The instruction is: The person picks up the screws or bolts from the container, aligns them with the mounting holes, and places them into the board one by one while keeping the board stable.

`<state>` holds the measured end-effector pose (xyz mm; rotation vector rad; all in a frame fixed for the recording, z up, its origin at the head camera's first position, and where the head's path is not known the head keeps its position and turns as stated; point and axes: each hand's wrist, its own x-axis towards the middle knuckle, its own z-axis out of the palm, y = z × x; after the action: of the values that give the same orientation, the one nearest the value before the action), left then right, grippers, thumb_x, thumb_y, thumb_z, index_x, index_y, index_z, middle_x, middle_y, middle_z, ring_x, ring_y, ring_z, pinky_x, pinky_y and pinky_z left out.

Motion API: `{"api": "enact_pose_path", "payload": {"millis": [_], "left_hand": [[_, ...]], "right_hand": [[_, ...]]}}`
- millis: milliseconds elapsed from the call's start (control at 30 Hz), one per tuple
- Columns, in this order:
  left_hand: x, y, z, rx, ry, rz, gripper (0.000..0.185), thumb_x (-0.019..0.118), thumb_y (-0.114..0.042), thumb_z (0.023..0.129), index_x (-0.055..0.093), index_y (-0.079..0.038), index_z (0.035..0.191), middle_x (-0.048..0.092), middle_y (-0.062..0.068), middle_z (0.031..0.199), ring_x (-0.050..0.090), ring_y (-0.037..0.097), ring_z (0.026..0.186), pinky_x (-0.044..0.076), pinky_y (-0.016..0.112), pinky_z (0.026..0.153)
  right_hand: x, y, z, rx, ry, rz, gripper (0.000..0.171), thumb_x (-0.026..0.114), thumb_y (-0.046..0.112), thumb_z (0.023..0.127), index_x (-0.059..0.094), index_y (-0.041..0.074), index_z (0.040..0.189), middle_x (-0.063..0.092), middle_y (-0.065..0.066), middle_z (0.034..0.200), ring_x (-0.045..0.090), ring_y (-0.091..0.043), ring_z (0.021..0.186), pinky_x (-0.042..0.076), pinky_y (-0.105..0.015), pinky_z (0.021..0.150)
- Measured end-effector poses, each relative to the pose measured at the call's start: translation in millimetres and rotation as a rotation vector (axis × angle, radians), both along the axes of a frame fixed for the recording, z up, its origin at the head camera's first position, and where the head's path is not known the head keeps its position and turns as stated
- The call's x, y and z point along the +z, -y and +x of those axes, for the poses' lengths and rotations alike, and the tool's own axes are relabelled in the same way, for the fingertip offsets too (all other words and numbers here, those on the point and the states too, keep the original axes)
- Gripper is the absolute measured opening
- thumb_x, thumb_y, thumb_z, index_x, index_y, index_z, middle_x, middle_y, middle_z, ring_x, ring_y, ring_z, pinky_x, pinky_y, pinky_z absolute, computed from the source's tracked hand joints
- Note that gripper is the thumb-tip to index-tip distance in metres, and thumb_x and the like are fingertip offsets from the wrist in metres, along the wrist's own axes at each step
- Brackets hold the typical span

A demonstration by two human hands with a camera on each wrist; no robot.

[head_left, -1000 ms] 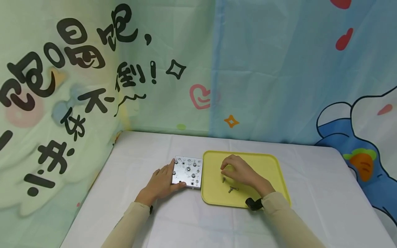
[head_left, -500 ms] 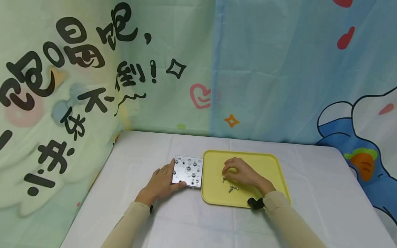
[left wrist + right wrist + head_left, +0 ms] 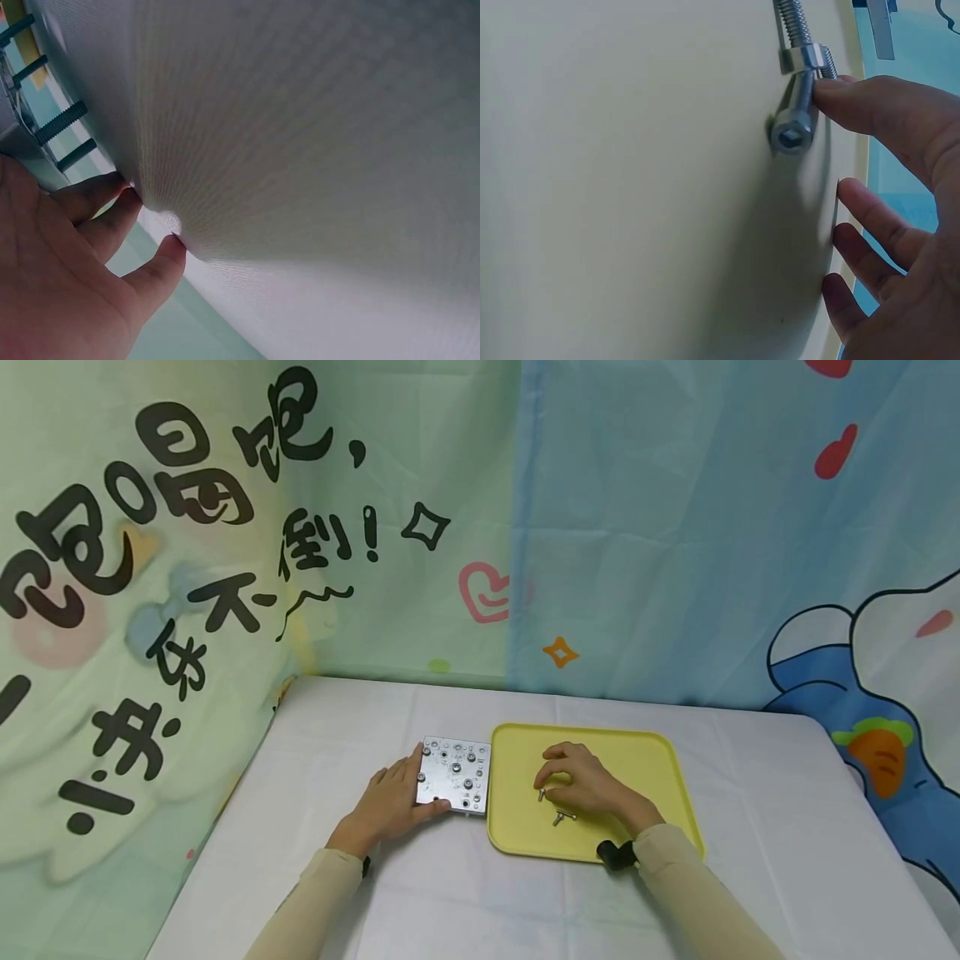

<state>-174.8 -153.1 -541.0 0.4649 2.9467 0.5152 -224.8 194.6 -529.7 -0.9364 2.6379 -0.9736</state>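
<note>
Overhead, left hand [image 3: 390, 800] grips plate [image 3: 454, 775]; only wrist view shows right hand [image 3: 900, 225] fingertip touching bolt [image 3: 799, 112], not grasping; second bolt [image 3: 562, 817] at 6 o'clock.

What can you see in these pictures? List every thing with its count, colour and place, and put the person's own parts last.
metal plate: one, silver, with holes and bolts, on the table left of the tray.
tray: one, yellow, at the table's centre.
bolts: two, silver, in the tray; one by the fingertips.
table: one, covered in white cloth.
backdrop: one, green and blue cartoon cloth, behind the table.
left hand: one, holds the plate's left edge.
right hand: one, over the tray, fingertip touching a bolt.
</note>
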Motion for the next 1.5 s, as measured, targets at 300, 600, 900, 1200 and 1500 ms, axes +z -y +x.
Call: {"api": "enact_pose_path", "payload": {"millis": [300,600,900,1200,1500], "left_hand": [[-0.2,0,0.9,-0.001,-0.007,0.005,0.107,0.058,-0.066,0.091,0.010,0.001,0.159,0.042,0.022,0.152,0.038,0.033,0.140,0.031,0.056,0.111],[-0.7,0,0.7,-0.004,-0.016,0.009,0.107,0.059,-0.066,0.091,0.010,0.001,0.159,0.042,0.022,0.151,0.039,0.033,0.140,0.032,0.056,0.111],[0.6,0,1.1,0.003,-0.007,0.012,0.106,0.059,-0.066,0.091,0.010,0.001,0.159,0.041,0.021,0.152,0.038,0.033,0.141,0.031,0.055,0.111],[-0.6,0,-0.4,0.002,0.004,0.003,0.106,0.058,-0.066,0.092,0.009,0.000,0.159,0.041,0.021,0.152,0.038,0.034,0.141,0.030,0.055,0.112],[-3.7,1,-1.9,0.003,0.003,0.002,0.107,0.058,-0.067,0.091,0.009,-0.001,0.159,0.041,0.021,0.153,0.038,0.034,0.141,0.030,0.055,0.113]], "right_hand": [[-1.5,4,-0.5,-0.007,-0.057,0.038,0.014,0.076,0.009,0.085,0.074,0.023,0.085,0.054,-0.023,0.129,0.042,-0.049,0.122,0.031,-0.071,0.094],[-1.1,6,0.3,-0.043,-0.049,0.067,0.007,0.074,0.015,0.087,0.072,0.021,0.085,0.056,-0.021,0.129,0.042,-0.048,0.124,0.032,-0.070,0.095],[1.3,13,-4.9,-0.090,-0.049,0.017,0.005,0.071,0.016,0.092,0.073,0.011,0.092,0.066,0.002,0.100,0.057,-0.029,0.105,0.045,-0.054,0.092],[14.8,29,-2.0,-0.055,-0.070,0.049,0.006,0.069,0.014,0.095,0.068,0.008,0.097,0.062,-0.001,0.099,0.059,-0.026,0.098,0.049,-0.048,0.088],[32.3,51,4.0,-0.020,-0.080,0.082,0.006,0.069,0.018,0.096,0.067,0.012,0.099,0.062,0.002,0.099,0.060,-0.022,0.098,0.051,-0.041,0.084]]}}
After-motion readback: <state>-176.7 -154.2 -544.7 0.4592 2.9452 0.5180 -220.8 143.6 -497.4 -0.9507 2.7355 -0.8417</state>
